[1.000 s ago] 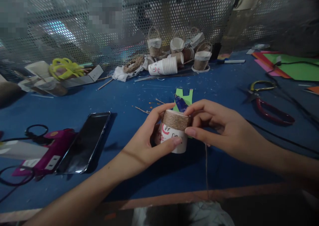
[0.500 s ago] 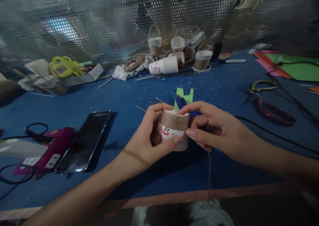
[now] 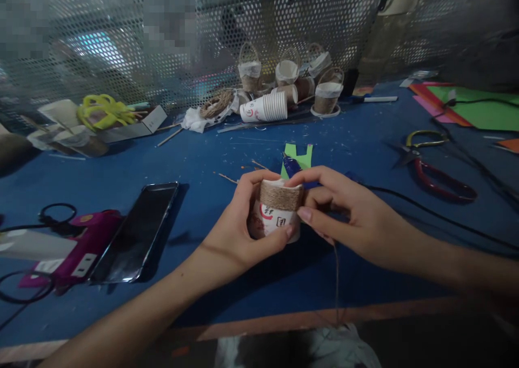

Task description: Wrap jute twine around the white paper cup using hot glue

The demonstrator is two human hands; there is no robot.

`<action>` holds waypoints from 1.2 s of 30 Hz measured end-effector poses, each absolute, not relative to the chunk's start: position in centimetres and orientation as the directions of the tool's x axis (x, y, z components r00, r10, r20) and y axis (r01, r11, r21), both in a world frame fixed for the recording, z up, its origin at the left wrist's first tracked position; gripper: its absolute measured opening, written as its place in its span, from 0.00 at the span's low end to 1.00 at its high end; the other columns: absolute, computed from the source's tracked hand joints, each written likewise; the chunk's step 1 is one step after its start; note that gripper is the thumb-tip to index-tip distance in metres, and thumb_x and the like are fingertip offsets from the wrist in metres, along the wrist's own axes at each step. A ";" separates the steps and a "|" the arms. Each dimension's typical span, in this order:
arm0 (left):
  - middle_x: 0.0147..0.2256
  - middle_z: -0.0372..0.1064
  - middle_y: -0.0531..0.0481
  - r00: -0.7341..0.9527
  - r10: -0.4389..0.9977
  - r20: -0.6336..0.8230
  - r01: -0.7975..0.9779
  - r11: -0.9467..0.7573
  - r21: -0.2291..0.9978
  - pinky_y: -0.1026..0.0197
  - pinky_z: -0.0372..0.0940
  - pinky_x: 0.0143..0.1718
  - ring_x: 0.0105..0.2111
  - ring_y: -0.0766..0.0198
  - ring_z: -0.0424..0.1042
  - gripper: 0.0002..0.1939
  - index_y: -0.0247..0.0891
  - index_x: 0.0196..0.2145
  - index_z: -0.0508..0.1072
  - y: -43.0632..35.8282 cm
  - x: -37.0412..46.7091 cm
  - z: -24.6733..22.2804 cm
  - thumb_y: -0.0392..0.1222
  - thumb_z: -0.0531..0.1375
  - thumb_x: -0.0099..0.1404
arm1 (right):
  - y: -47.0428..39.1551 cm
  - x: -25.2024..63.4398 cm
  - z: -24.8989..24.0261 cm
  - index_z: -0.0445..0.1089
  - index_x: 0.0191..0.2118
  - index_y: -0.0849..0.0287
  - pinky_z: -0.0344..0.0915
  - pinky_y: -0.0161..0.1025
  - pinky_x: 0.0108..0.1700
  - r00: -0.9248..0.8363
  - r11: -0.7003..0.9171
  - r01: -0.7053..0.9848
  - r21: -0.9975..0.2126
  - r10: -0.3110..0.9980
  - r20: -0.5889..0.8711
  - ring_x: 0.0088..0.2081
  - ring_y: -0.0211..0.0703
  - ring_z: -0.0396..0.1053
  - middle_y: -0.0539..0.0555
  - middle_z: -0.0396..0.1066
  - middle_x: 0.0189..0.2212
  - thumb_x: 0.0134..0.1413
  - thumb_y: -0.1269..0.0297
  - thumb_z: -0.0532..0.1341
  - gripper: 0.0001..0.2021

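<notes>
As I look down on the table [image 3: 203,157], my left hand [image 3: 237,225] grips, my right hand [image 3: 357,211] sits curled opposite, hold unclear, and between them, clasped by the left, touching both: the cup [image 3: 279,219], axis near upright, twine [image 3: 281,196] banding its top.

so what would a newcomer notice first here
Probably the white paper cup at the centre, held in the left hand with the right hand at its rim, brown twine around its upper part. Then perhaps the red-and-yellow-handled cutters on the right, with bright green paper farther back. A dark phone lies at the left.
</notes>
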State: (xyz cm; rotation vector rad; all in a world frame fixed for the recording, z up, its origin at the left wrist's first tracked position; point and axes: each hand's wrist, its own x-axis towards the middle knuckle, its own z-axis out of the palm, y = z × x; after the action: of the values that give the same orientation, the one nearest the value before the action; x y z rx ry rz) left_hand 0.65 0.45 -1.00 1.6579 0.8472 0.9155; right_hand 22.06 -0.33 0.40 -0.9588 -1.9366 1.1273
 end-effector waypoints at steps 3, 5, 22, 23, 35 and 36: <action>0.44 0.69 0.50 0.448 0.871 0.203 0.192 -0.316 0.929 0.64 0.67 0.40 0.39 0.65 0.72 0.28 0.43 0.55 0.60 0.3 0.8 -1.0 0.36 0.68 0.62 | -0.5 22.2 -0.1 0.61 0.58 0.52 0.67 0.35 0.34 -0.511 0.562 0.311 -0.766 0.779 0.364 0.30 0.36 0.70 0.43 0.69 0.29 0.68 0.69 0.58 0.16; 0.46 0.70 0.49 0.435 0.874 0.218 0.218 -0.336 0.916 0.62 0.67 0.43 0.42 0.62 0.72 0.28 0.43 0.55 0.60 0.3 0.8 -1.0 0.37 0.68 0.62 | -0.6 22.3 -0.3 0.62 0.57 0.54 0.69 0.36 0.38 -0.572 0.687 0.317 -0.654 0.688 0.446 0.35 0.38 0.74 0.47 0.74 0.35 0.66 0.71 0.59 0.16; 0.47 0.75 0.43 0.312 0.945 -0.097 -0.241 0.178 0.954 0.52 0.73 0.40 0.38 0.53 0.79 0.38 0.42 0.55 0.65 0.7 0.3 0.3 0.71 0.64 0.58 | 0.2 24.6 0.2 0.63 0.38 0.50 0.65 0.40 0.32 -0.401 0.644 0.154 -0.749 0.734 0.549 0.29 0.39 0.66 0.48 0.68 0.32 0.74 0.66 0.49 0.10; 0.47 0.76 0.42 0.322 0.939 -0.117 -0.267 0.209 0.941 0.52 0.74 0.41 0.38 0.52 0.79 0.37 0.41 0.54 0.67 0.6 0.3 0.5 0.70 0.64 0.59 | 0.3 24.9 0.3 0.63 0.38 0.50 0.63 0.40 0.30 -0.358 0.618 0.204 -0.760 0.769 0.530 0.27 0.40 0.66 0.48 0.68 0.30 0.75 0.63 0.49 0.11; 0.41 0.77 0.40 0.555 0.818 -0.151 -0.301 0.367 0.880 0.55 0.71 0.31 0.36 0.49 0.79 0.34 0.39 0.47 0.77 1.2 -0.1 0.4 0.72 0.56 0.64 | 3.9 25.7 0.9 0.71 0.36 0.54 0.62 0.43 0.35 -0.354 0.396 0.801 -0.448 0.918 0.179 0.33 0.51 0.75 0.54 0.79 0.31 0.67 0.57 0.52 0.13; 0.41 0.77 0.39 0.564 0.811 -0.156 -0.290 0.372 0.882 0.55 0.71 0.30 0.36 0.48 0.79 0.34 0.39 0.48 0.77 1.2 -0.2 0.3 0.73 0.56 0.64 | 4.0 25.8 0.8 0.71 0.36 0.54 0.62 0.43 0.35 -0.358 0.400 0.805 -0.438 0.917 0.179 0.34 0.52 0.75 0.55 0.79 0.32 0.67 0.56 0.52 0.14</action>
State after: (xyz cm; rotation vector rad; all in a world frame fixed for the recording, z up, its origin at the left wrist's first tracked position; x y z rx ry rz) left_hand -0.17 1.20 0.32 0.9374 0.6533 0.7733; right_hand 25.77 4.04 0.82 -1.4812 -2.2698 0.3879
